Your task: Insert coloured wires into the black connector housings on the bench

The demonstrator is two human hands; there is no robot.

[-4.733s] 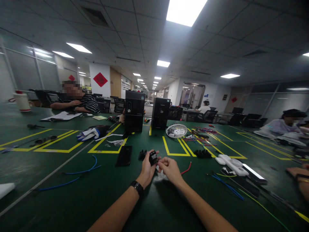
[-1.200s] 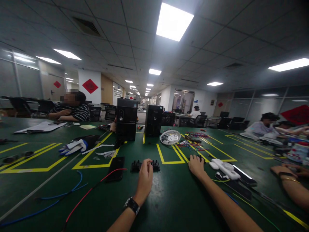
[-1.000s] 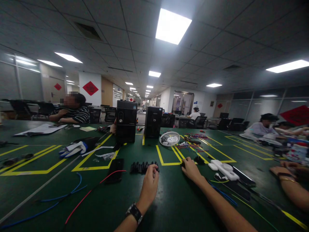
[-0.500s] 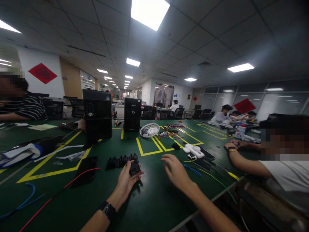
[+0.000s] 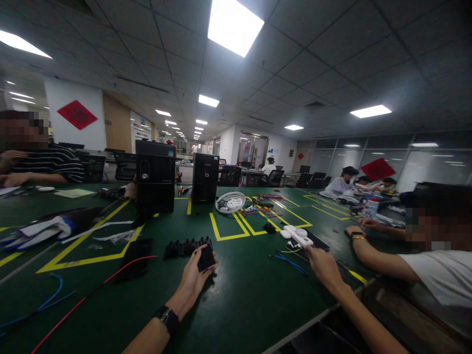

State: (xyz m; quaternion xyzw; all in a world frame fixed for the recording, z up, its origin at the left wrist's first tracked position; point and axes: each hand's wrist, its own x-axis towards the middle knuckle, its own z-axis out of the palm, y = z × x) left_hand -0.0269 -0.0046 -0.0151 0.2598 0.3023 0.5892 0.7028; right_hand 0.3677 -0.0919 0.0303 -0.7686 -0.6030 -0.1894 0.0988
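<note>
My left hand (image 5: 195, 275) is closed around a small black rectangular block (image 5: 206, 258), its exact kind unclear. Just behind it, a row of similar black parts (image 5: 180, 247) lies on the green table. Off to the right, my right hand (image 5: 326, 270) reaches over the table with thumb and fingers pinched together. A yellow-green wire (image 5: 296, 251) runs to its fingertips; the hand and forearm cover the rest. Blue wires (image 5: 291, 263) lie left of this hand, and a white power strip (image 5: 298, 236) is just beyond it.
Two black computer-like cases (image 5: 155, 177) stand behind, beside a white basket (image 5: 230, 202). A black phone-like slab (image 5: 134, 258) and a red wire (image 5: 86, 297) lie left. White gloves (image 5: 40, 232) are farther left. A co-worker's arm (image 5: 379, 253) rests at the right.
My right hand has moved right, from the middle of the table to the yellow-green wire, and its fingers have closed. The left hand keeps hold of the black block. The view has shifted slightly.
</note>
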